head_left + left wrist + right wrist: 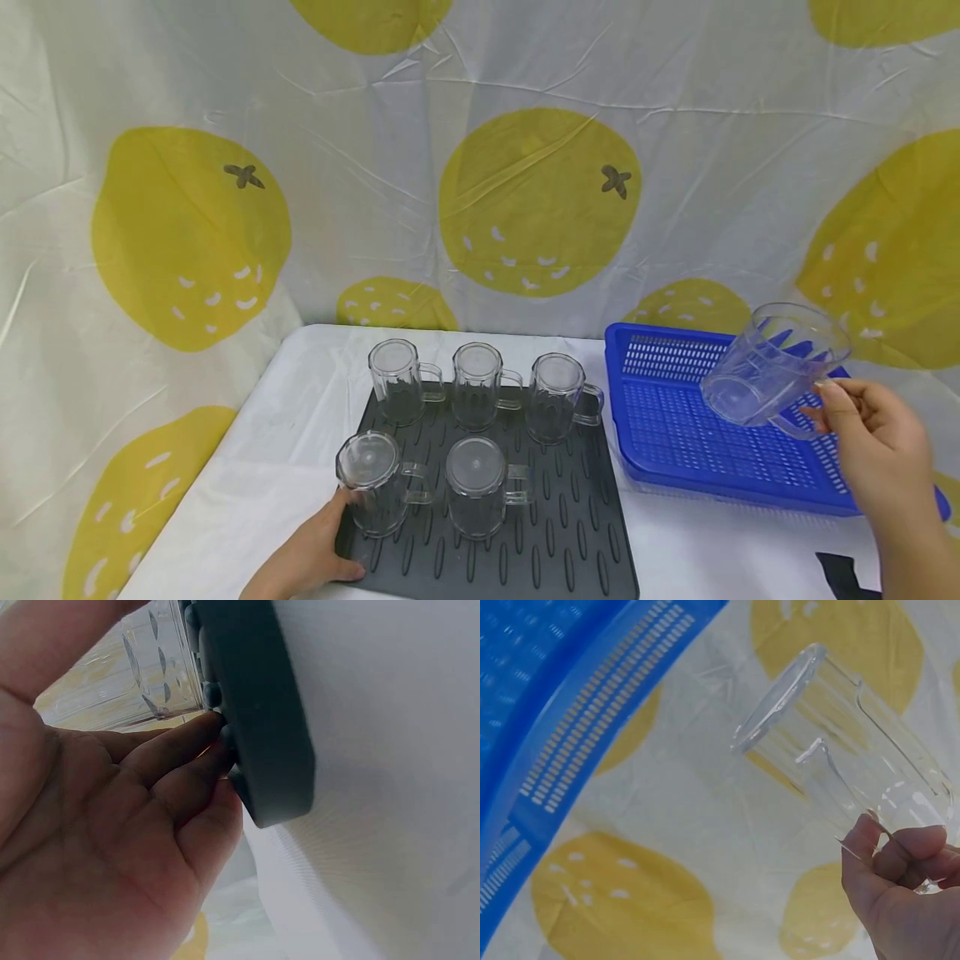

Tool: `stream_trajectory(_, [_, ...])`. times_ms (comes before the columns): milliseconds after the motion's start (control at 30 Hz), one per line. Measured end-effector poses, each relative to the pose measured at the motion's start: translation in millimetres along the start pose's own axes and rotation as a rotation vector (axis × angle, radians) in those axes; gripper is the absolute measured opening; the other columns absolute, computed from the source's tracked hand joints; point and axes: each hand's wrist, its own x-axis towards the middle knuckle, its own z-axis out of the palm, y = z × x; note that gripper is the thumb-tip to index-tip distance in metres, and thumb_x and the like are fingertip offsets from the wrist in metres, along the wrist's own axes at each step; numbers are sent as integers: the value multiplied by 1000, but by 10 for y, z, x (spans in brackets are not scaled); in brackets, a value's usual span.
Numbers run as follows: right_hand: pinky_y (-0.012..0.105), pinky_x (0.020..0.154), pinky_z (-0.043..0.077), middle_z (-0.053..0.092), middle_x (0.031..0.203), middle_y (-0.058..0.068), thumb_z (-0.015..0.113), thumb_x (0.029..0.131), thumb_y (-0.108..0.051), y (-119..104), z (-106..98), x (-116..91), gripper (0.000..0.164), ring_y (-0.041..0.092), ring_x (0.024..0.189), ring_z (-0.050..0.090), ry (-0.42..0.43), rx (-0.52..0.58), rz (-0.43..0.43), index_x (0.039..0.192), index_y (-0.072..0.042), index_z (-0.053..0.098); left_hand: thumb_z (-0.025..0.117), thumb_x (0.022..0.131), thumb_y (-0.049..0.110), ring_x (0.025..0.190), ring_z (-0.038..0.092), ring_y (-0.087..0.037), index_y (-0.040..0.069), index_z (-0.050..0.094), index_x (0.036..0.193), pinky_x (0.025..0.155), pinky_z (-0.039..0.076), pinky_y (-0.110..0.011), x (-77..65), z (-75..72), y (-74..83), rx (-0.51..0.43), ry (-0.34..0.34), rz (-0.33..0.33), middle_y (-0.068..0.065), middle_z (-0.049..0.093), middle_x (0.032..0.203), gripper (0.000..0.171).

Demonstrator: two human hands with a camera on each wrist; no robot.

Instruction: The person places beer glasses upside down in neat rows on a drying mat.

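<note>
My right hand (885,442) grips a clear glass mug (776,367) by its handle, holding it tilted in the air over the blue basket (637,467). In the right wrist view the fingers curl round the handle of this mug (840,735). My left hand (311,546) rests at the left front corner of a dark ribbed drying mat (555,542). Its fingertips touch the mat's edge (262,712) beside a front mug (378,492). Another front mug (477,492) stands to the right, and both look upside down.
Behind them, three more mugs, left (397,383), middle (477,387) and right (555,400), line the mat's back edge, handles to the right. The white table (247,467) meets a lemon-print cloth (360,200) behind. A black item (843,575) lies at front right.
</note>
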Motion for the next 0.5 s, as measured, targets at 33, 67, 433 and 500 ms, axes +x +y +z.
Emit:
stream_trajectory(33, [2,64,41,54,71,-14,43,105,-14,-31,7,-12,20,-17,74,56,-3,8,-17,99,-29,55,94,53,17,127,42,-51,1,40,138,101,33,-65,-2,0,-3,-2,0,1,-33,46,138,102])
stream_trajectory(67, [2,65,41,54,70,-12,44,105,-14,-61,15,-25,20,-17,75,56,-6,16,-30,99,-29,56,94,53,17,127,42,-51,1,41,137,101,33,-64,-5,-1,-6,-5,0,3,-33,46,138,101])
stream_trajectory(433, [4,66,43,57,78,-12,45,103,-4,-263,116,-189,26,-11,78,59,-53,63,-160,105,-26,58,94,53,19,128,43,-50,1,35,144,101,34,-64,-13,0,-4,-16,-6,-4,-32,44,140,109])
stream_trajectory(500, [5,68,44,56,77,-9,45,102,-2,-294,136,-199,24,-9,78,59,-79,76,-172,106,-22,59,94,53,18,128,42,-50,0,32,146,101,33,-64,-14,0,-6,-27,-11,2,-32,43,141,113])
